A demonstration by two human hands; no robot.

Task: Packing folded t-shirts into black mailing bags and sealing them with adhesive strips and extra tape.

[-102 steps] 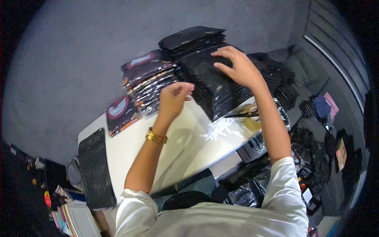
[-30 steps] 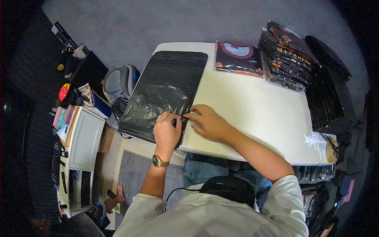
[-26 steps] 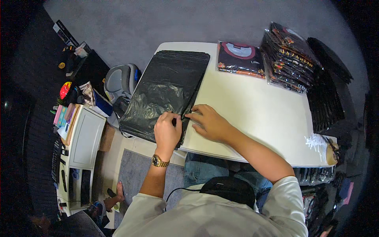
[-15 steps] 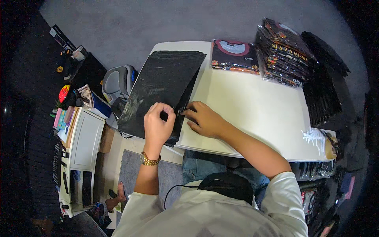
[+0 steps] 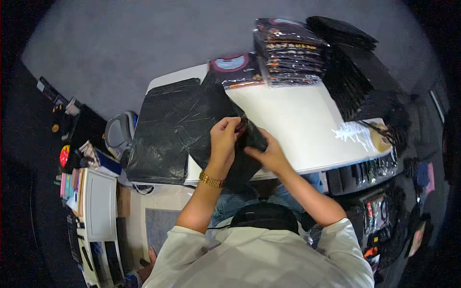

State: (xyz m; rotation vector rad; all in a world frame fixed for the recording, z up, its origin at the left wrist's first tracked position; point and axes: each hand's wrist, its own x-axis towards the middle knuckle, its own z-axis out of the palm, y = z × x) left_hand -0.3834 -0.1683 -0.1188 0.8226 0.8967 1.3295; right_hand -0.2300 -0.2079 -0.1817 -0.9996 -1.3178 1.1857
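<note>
A black plastic mailer bag (image 5: 206, 113) is stretched slantwise over the table, and both my hands are at its near right edge. My left hand (image 5: 223, 144), below a gold watch, pinches that edge with thumb and fingertips. My right hand (image 5: 270, 152) wraps its fingers and thumb round a bunched, folded part of the same bag. Left of it lies a flat pile of black mailer bags (image 5: 158, 137), partly overlapped by the held one. Beyond the held bag, a folded dark T-shirt (image 5: 237, 74) in clear plastic lies at the table's far side.
The white table (image 5: 293, 127) carries a tall stack of bagged shirts (image 5: 290, 55) at the back. Stacked black packages (image 5: 348, 81) stand right of it. Scissors (image 5: 382, 128) lie at the right corner. A grey chair (image 5: 120, 132) and white cabinet (image 5: 99, 204) stand left.
One black bag has come off the pile and moved right, across the table. Both hands have shifted right with it. The view has also turned, so the table sits differently.
</note>
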